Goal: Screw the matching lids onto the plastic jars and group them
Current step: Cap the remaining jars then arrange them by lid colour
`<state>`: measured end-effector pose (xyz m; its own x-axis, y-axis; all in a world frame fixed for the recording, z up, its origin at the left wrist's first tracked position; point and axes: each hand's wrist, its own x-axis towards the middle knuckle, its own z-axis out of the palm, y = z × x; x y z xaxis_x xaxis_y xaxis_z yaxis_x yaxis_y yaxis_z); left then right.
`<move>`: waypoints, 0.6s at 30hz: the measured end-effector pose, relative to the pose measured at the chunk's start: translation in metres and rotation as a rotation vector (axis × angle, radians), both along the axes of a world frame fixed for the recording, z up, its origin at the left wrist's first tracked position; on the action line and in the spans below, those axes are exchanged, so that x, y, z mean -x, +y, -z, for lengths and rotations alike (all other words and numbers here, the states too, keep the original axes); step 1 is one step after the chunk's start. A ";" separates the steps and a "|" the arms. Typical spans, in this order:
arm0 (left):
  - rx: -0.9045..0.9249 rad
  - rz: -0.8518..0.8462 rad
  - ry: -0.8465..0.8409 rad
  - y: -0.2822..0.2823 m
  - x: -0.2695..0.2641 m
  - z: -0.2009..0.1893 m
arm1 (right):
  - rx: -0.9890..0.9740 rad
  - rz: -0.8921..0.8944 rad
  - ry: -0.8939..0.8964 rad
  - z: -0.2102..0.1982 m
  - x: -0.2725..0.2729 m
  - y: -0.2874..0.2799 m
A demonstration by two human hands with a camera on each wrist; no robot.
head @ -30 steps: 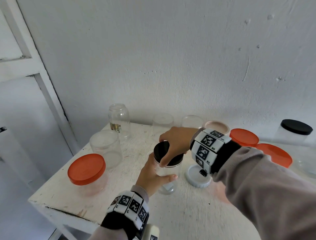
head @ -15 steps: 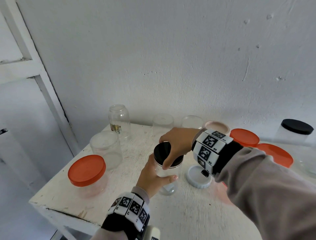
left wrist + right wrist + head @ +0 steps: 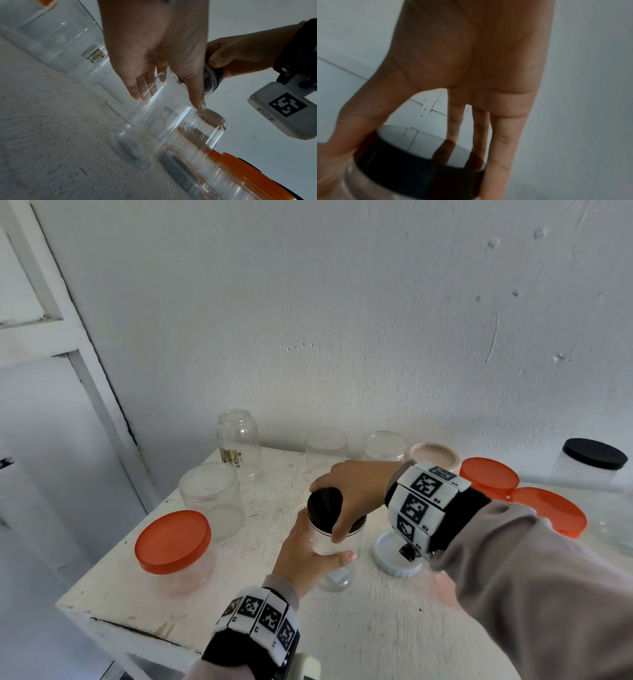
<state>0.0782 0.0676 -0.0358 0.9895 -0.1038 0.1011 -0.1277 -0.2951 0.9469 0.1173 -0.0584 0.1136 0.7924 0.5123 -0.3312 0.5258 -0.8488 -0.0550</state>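
Note:
A small clear plastic jar [image 3: 330,556] stands upright near the middle of the white table [image 3: 239,587]. My left hand [image 3: 305,559] wraps its wall from the left, thumb across the front; the left wrist view shows that jar [image 3: 164,119] with my fingers [image 3: 139,86] behind it. A black lid [image 3: 323,506] sits on the jar's mouth. My right hand [image 3: 352,494] grips the lid from above, thumb on its near rim. In the right wrist view my fingers [image 3: 503,142] curl round the black lid [image 3: 419,171].
A white lid [image 3: 394,558] lies right of the jar. An orange-lidded jar [image 3: 174,546] stands at front left, with open clear jars [image 3: 212,498] behind it. Orange lids [image 3: 489,479] and a black-lidded jar [image 3: 592,463] are at right. The table edge runs near front left.
Both hands stay on the jar and the black lid. My right hand has shifted only slightly round the lid; the jar has not moved.

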 end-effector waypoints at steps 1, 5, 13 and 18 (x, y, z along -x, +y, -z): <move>0.002 0.001 -0.001 0.000 0.000 0.000 | -0.008 0.013 -0.019 0.002 -0.001 0.000; -0.016 -0.002 -0.009 -0.001 0.002 -0.004 | -0.042 0.081 -0.089 0.013 0.000 0.001; -0.016 0.004 0.013 -0.001 0.002 -0.005 | 0.072 0.047 0.079 0.000 -0.001 -0.001; -0.014 -0.001 0.013 -0.001 0.002 -0.004 | 0.013 0.003 0.031 -0.002 -0.002 -0.001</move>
<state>0.0762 0.0665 -0.0316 0.9909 -0.1036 0.0864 -0.1146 -0.3090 0.9441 0.1192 -0.0596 0.1156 0.7834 0.5052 -0.3620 0.5212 -0.8513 -0.0601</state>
